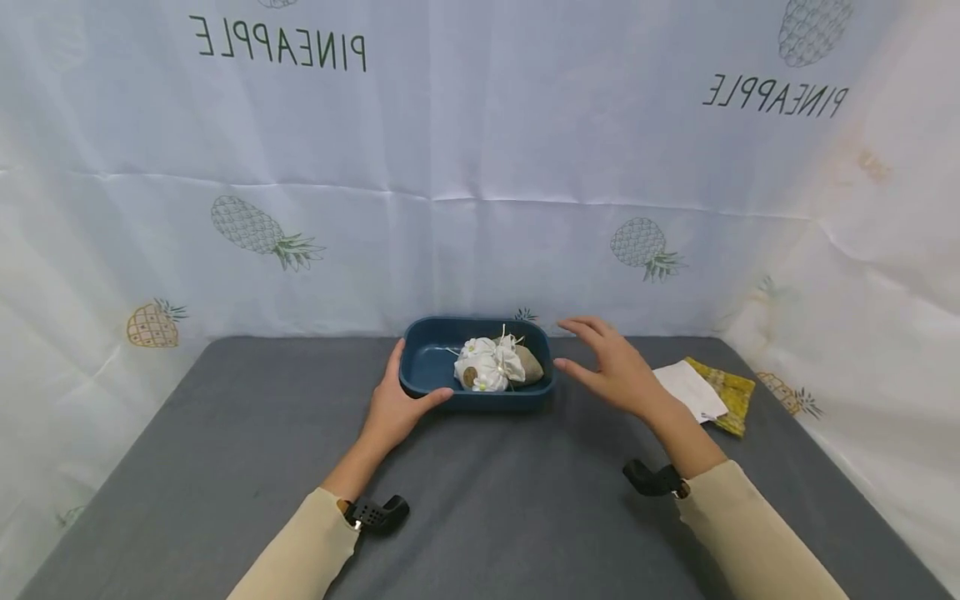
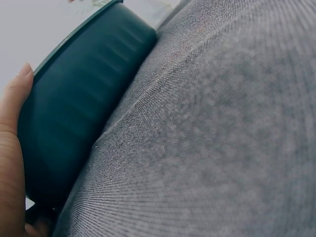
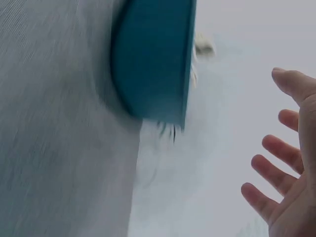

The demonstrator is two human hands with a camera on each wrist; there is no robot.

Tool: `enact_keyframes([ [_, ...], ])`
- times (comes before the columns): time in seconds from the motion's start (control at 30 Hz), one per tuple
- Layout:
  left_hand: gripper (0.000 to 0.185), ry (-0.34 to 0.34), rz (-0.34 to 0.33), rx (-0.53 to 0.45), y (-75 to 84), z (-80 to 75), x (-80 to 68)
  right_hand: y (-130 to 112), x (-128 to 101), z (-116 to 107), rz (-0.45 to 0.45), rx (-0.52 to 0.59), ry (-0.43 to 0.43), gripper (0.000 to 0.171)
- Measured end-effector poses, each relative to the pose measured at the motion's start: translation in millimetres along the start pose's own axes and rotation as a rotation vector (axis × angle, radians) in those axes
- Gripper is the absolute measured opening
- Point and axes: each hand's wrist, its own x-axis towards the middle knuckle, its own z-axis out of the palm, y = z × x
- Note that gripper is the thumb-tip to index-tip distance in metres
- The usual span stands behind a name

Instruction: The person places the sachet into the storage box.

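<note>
Notebook, remote station. Left hand (image 1: 397,408) grips the blue container (image 1: 480,402) at its left end, thumb over the front rim; I judge this steadies it on the table (image 1: 480,508). Right hand (image 1: 618,375) is just beside the container's right end, fingers spread, holding nothing. Right of the container, a white cloth (image 1: 690,388) partly covers a yellow cloth (image 1: 733,393), perhaps parked aside for working room. White bundles (image 1: 487,367) sit mostly in the container's right half, probably penned by its walls. Behind it: pineapple-print curtain (image 1: 480,267), likely a backdrop.
</note>
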Motion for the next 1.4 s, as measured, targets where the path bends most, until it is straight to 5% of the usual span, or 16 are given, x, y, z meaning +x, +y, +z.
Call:
enact_keyframes([
  [0.3,0.116,-0.004,-0.011,0.013,-1.7,1.3,1.1,52.3,-48.8,-14.8,0.134,0.038,0.192,0.060],
  [0.57,0.116,-0.022,-0.019,0.000,-2.5,4.7,-1.8,86.2,-79.3,-18.5,0.240,0.058,0.260,0.065],
  [1.0,0.116,-0.010,-0.017,0.006,-0.5,1.5,-1.7,122.5,-94.3,-6.1,0.361,-0.009,0.157,0.075],
  [1.4,0.118,-0.017,-0.009,0.004,0.1,-0.8,0.7,144.3,-102.9,9.8,0.380,-0.056,0.217,0.066],
])
